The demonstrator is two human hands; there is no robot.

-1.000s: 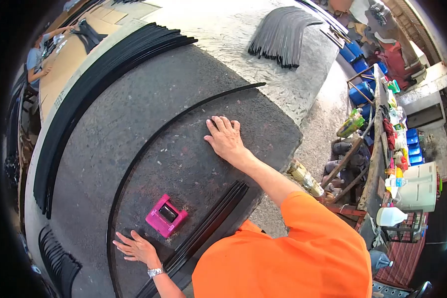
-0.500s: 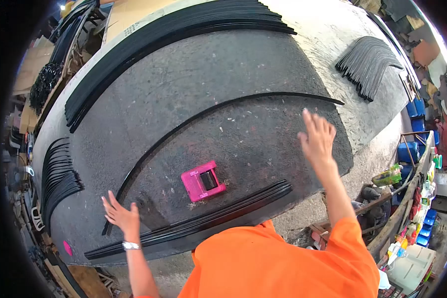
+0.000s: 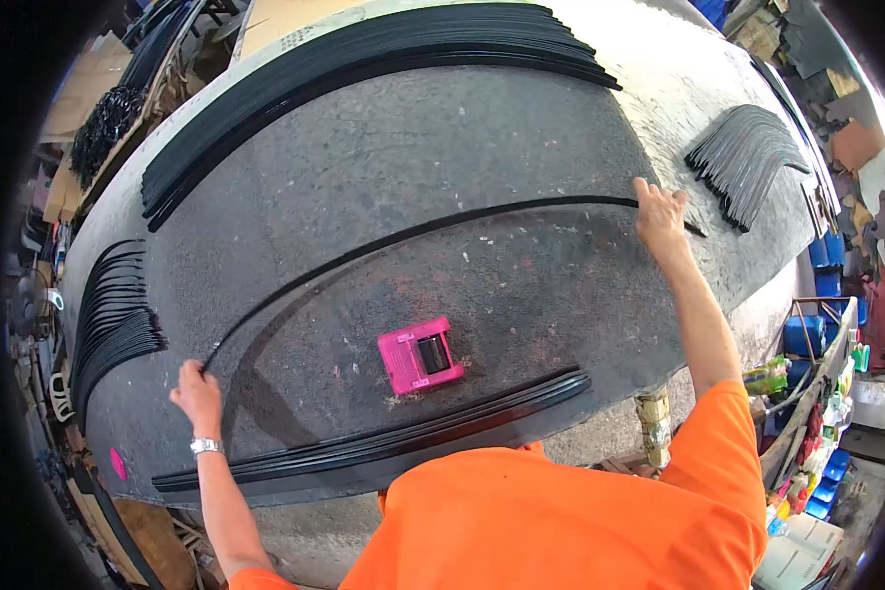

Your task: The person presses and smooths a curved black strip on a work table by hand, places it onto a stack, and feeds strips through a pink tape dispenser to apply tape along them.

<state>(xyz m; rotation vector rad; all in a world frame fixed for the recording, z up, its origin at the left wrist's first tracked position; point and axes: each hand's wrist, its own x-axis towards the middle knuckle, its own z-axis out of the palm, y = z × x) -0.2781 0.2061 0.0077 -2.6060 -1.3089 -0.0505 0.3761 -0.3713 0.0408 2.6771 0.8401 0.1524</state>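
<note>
A long, thin black strip [image 3: 462,217] arches across the dark grey work surface [image 3: 383,167]. My left hand [image 3: 199,395] is closed around the strip near its left end. Close to the other end, my right hand [image 3: 663,218] grips it, and a short tip sticks out past the fingers. The strip's shadow below suggests that its left part is raised off the surface. Between the strip and my body sits a pink plastic holder [image 3: 400,362] with a black piece inside. Several straight black strips [image 3: 383,439] lie along the near edge.
A thick stack of curved black strips [image 3: 364,59] lies along the far edge. Shorter bent strips are piled at the left [image 3: 118,334] and right [image 3: 752,152]. A small pink object [image 3: 118,463] rests at the near left corner. Blue containers [image 3: 804,334] stand beyond the right side.
Both hands were open and apart from the strip; now they have closed on it near its ends. The strip has shifted, and its left end now sits higher and farther left.
</note>
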